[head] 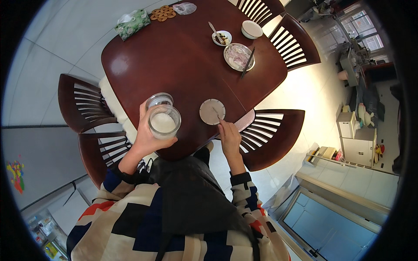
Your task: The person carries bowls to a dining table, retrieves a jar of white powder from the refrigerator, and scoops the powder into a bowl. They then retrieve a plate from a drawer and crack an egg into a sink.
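Observation:
My left hand [145, 138] grips a clear glass jar [164, 121] partly filled with a white granular substance. A round clear glass piece [159, 99] shows just beyond its rim; whether it is joined to the jar, I cannot tell. With the fingers of my right hand [230, 137] I hold the handle of a thin spoon [217, 114], its end reaching over a small round bowl [205, 117] with a pale beige inside. That bowl stands on the dark wooden table [169, 65] near its front edge, to the right of the jar.
Farther back stand a metal bowl of sliced onion [238, 56] with black chopsticks [248, 63], a small seasoning bowl [224, 36] with a spoon, and a white bowl [252, 29]. A tissue pack [133, 24] and woven trivet [163, 13] lie at the far left. Chairs [277, 135] surround the table.

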Demonstrator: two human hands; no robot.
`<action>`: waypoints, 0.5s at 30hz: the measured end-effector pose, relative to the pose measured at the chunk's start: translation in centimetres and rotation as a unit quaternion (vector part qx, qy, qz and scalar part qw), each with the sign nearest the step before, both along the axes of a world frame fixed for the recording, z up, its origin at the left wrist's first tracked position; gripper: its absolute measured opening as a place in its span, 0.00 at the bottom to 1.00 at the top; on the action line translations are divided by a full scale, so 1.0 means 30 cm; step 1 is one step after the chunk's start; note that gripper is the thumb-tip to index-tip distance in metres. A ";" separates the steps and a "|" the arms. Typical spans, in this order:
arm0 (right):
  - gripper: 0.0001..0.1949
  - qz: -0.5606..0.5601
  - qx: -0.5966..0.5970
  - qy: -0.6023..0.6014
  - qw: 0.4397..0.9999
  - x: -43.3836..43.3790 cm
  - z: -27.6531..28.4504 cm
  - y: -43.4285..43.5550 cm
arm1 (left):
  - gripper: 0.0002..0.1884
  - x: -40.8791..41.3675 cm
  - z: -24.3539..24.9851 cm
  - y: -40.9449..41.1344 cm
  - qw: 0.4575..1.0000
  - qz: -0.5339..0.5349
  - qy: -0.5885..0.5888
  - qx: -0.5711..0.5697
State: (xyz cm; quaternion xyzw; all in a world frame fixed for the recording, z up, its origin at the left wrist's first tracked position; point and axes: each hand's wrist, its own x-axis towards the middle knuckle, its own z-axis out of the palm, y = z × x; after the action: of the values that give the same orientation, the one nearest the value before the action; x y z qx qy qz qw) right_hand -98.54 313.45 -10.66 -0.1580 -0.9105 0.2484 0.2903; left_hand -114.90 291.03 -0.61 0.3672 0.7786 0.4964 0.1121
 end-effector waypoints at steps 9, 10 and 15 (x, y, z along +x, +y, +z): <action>0.07 -0.010 -0.036 0.018 0.999 0.051 -0.061 -0.020 | 0.42 0.000 -0.047 0.041 0.999 0.022 0.045 -0.021; 0.07 -0.010 -0.043 0.023 0.999 0.053 -0.051 -0.022 | 0.42 0.005 -0.053 0.040 0.998 0.023 0.051 -0.024; 0.08 -0.026 -0.038 0.066 0.997 0.052 0.020 -0.044 | 0.41 0.003 -0.104 0.054 0.997 0.022 0.073 -0.024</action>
State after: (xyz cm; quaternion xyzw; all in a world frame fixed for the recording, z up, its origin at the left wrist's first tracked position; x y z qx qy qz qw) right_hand -96.98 312.13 -10.05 -0.1759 -0.8747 0.2851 0.3502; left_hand -114.82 292.65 -3.74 0.3820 0.8042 0.4522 0.0529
